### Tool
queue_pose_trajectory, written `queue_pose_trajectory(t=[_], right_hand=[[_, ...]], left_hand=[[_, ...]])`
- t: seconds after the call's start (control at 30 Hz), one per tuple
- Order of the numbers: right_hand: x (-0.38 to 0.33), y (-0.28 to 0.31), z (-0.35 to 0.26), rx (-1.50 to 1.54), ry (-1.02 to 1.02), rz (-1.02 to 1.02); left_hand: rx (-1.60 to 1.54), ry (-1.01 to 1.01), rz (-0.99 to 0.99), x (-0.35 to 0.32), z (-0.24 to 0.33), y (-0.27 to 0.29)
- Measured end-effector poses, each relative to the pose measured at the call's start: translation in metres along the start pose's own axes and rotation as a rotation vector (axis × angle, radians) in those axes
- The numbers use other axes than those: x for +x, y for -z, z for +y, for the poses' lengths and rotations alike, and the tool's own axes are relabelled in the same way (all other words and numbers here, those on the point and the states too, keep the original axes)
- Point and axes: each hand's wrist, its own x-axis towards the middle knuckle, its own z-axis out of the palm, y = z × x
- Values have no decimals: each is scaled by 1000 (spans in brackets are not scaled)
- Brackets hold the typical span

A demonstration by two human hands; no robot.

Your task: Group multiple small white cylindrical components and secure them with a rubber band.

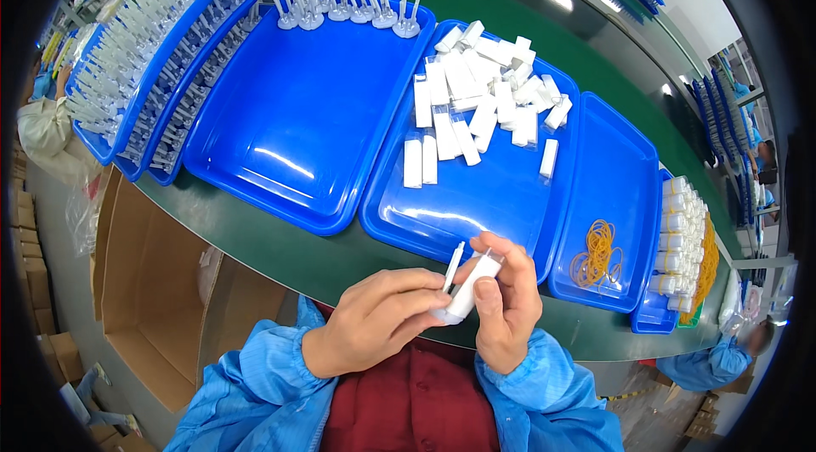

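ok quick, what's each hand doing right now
Left hand: closed, fingertips pinching a slim white stick near its lower end.
Right hand: closed, holding a small white box between thumb and fingers.

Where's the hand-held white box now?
Head view, lower centre: the white box is between the left hand and right hand, just right of the slim white stick.

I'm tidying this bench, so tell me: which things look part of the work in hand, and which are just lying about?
Likely part of the work:
white box in the right hand
slim white stick at the left hand
loose white boxes in the blue tray ahead

Seemingly just lying about, untouched:
loose orange rubber bands
open cardboard box beside the green bench
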Motion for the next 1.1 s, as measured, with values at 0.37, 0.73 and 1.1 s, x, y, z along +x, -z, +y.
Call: queue_pose_trajectory(t=[0.37, 0.73, 1.1], right_hand=[[109, 87, 27, -1572, 274, 23], [64, 56, -6, -181, -126, 52], [65, 64, -6, -209, -220, -63]], left_hand=[[459, -168, -195, 22, -10, 11], [212, -173, -249, 20, -10, 1], [138, -228, -327, 24, 15, 9]])
